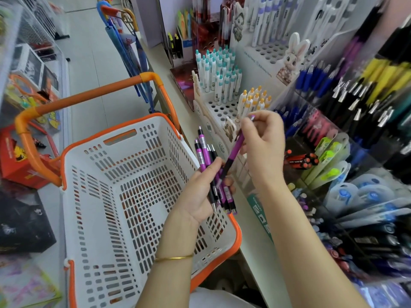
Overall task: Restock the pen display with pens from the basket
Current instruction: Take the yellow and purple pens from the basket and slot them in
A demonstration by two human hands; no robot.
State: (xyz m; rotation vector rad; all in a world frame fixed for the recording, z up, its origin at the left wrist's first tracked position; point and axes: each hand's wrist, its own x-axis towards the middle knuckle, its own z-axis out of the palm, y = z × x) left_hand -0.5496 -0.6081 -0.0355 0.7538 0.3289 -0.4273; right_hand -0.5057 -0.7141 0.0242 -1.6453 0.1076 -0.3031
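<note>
Two grips: the left grip [200,192] and the right grip [263,147] are bare hands, held near each other above the far right corner of the basket [93,150].
Left grip: palm up, with the fingers and thumb curled round a bundle [202,143] of pens.
Bundle: purple and black pens lie side by side across the palm, their clip ends pointing away from the person.
Right grip: the thumb and fingers pinch one purple pen [236,150] by its upper part.
Purple pen: tilted; its top pokes out above the right fingers and its black lower end reaches the bundle beside the left thumb.
Basket: white and slotted, with an orange rim and an orange handle [93,92], standing just left of the surface [255,247].
Surface: a pale ledge along the right that carries the display.
Display: a white holed stand [219,107] holds teal-capped pens [220,72] and yellow-capped pens [255,100] just beyond the right grip. Clear bins further right hold blue pens [311,78] and highlighters [327,152].
Bracelet [173,258]: a thin gold band on the left wrist.
</note>
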